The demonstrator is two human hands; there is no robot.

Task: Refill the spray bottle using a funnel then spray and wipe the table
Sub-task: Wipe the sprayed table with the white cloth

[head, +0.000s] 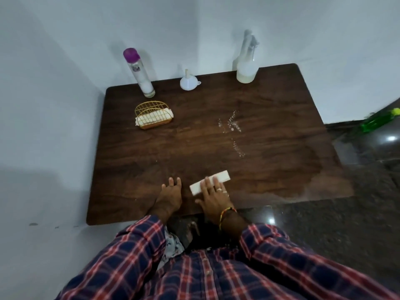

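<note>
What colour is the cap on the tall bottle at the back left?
Purple. The tall clear bottle's cap shows best in the head view.

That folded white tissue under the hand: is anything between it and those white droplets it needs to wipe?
Nothing visible. The tissue lies under the right hand, and only bare table separates it from the droplets farther back.
</note>
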